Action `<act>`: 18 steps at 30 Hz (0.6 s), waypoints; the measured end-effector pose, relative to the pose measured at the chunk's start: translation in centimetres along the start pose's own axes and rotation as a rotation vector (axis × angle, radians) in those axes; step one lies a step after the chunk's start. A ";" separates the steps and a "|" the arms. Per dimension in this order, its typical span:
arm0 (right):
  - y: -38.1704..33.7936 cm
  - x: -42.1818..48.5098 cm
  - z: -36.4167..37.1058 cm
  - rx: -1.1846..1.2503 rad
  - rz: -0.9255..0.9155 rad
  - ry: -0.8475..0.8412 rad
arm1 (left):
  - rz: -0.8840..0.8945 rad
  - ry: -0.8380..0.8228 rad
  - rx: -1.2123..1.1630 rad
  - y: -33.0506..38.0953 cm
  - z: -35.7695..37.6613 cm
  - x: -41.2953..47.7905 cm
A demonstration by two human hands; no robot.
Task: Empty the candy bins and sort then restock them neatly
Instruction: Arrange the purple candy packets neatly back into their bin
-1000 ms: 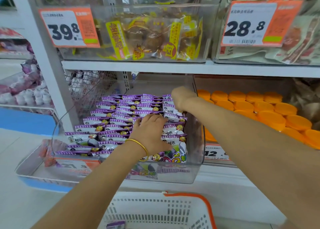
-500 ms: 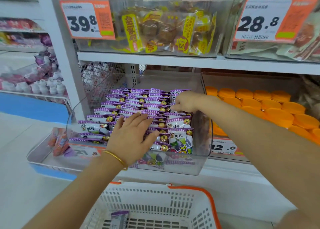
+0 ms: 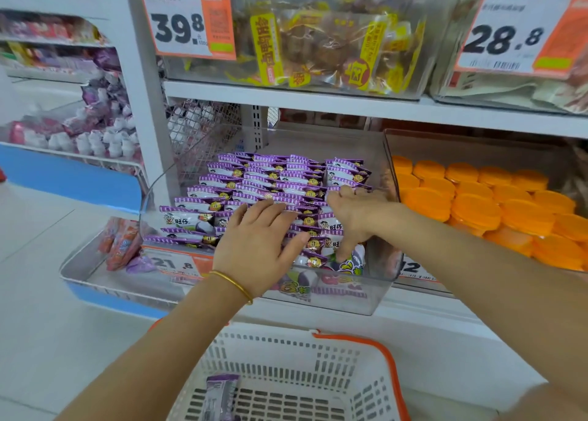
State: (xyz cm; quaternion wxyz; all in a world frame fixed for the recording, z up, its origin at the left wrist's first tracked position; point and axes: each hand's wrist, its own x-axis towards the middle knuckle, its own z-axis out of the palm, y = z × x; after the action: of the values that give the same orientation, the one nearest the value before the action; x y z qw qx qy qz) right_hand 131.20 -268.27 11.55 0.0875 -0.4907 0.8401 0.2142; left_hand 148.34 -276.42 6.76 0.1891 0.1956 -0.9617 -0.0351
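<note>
Since half a second ago, our right hand [image 3: 356, 217] has drawn nearer from the far rows. Its fingers curl over the right column and its thumb touches the nearest packet; we cannot tell whether it grips. Our left hand [image 3: 257, 245] stays flat, fingers spread, on the glossy purple candy packets [image 3: 254, 178], which overlap in rows inside the clear, rigid bin [image 3: 375, 296]. Nearer, a white slotted basket [image 3: 318, 357] holds one packet.

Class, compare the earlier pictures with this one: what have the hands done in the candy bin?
The right hand slid from the back of the purple packets toward the front of the clear bin, one finger now poking down there. The left hand stayed flat on them; the basket is unchanged.
</note>
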 end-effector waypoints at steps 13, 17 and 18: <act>-0.4 0.5 0.1 0.112 0.172 0.244 | -0.003 -0.013 -0.001 0.0 -0.3 0.0; -0.1 -1.1 -1.0 0.165 0.153 0.245 | 0.018 0.040 -0.016 -0.1 -0.9 -0.1; 0.0 -1.9 -1.4 0.187 0.147 0.266 | 0.042 0.102 -0.022 -0.2 -1.2 -0.3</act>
State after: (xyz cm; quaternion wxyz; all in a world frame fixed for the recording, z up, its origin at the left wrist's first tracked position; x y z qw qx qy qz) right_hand 132.27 -267.41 13.43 0.0048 -0.4415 0.8942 0.0743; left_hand 149.10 -276.45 7.73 0.2408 0.1748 -0.9542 -0.0318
